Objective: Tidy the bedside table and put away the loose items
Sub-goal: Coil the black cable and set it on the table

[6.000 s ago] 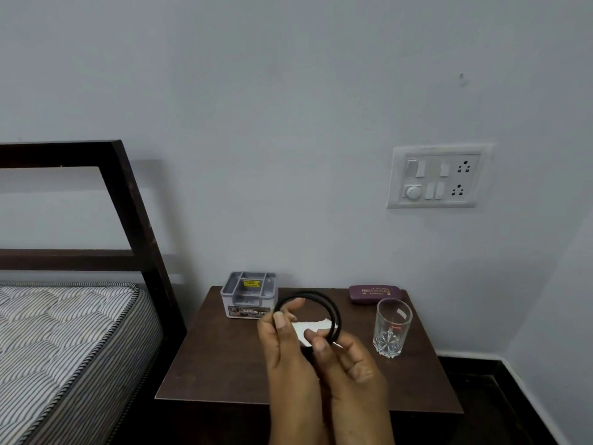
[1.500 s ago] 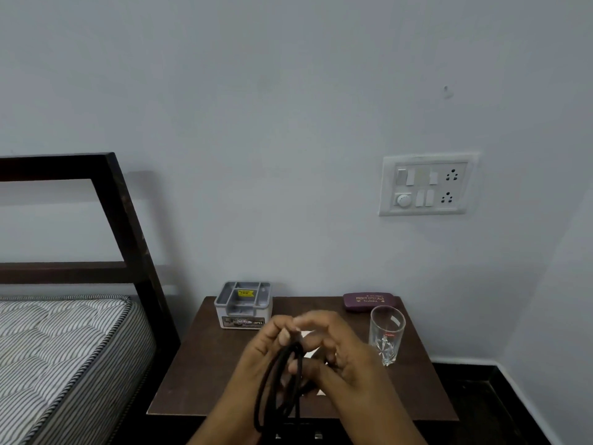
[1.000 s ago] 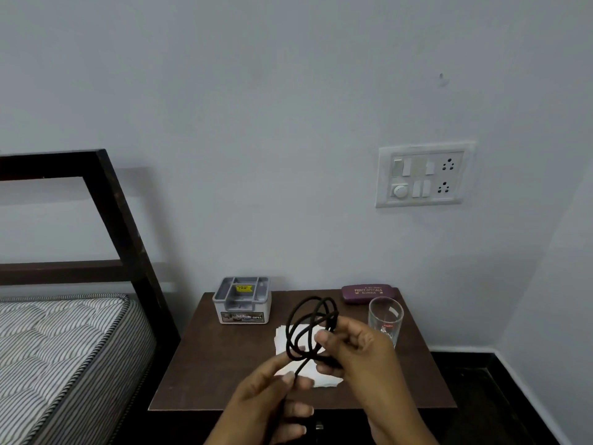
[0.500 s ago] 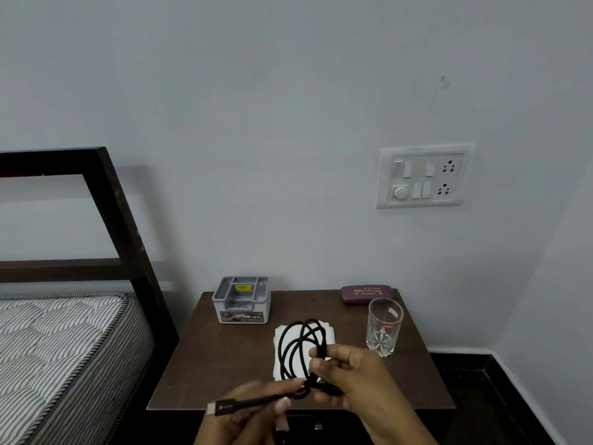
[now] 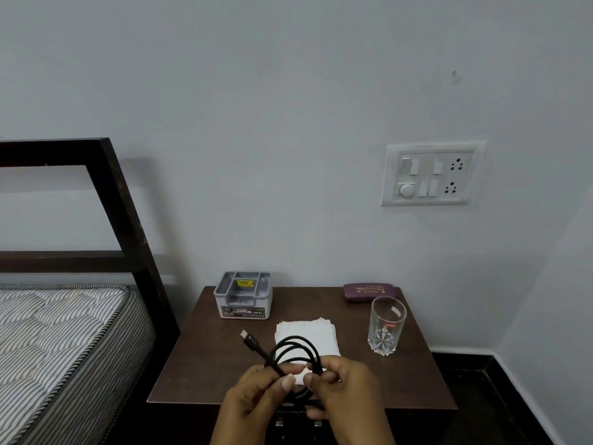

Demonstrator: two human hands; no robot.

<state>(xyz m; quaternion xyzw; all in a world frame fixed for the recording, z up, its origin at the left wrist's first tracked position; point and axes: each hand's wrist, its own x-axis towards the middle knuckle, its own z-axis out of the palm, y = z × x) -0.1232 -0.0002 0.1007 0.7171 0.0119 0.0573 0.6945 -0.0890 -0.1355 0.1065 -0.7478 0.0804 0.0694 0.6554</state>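
A coiled black cable (image 5: 296, 350) hangs above the front of the dark wooden bedside table (image 5: 205, 348). My right hand (image 5: 345, 385) pinches the coil at its lower right. My left hand (image 5: 258, 391) holds the cable's free end, whose plug (image 5: 248, 338) points up and to the left. Under the coil, a stack of white paper napkins (image 5: 308, 330) lies on the table. A grey organiser box (image 5: 244, 295) stands at the back left, a maroon spectacle case (image 5: 369, 292) at the back right, and a clear drinking glass (image 5: 385, 326) in front of the case.
A bed with a striped mattress (image 5: 61, 342) and a dark headboard frame (image 5: 125, 220) stands to the left of the table. A white switch and socket panel (image 5: 430, 175) is on the wall above. The right wall and a dark skirting (image 5: 526, 399) close in on the right.
The cable's free end has swung from pointing low left to pointing up and left past the coil. Both hands have drawn closer together over the table's front.
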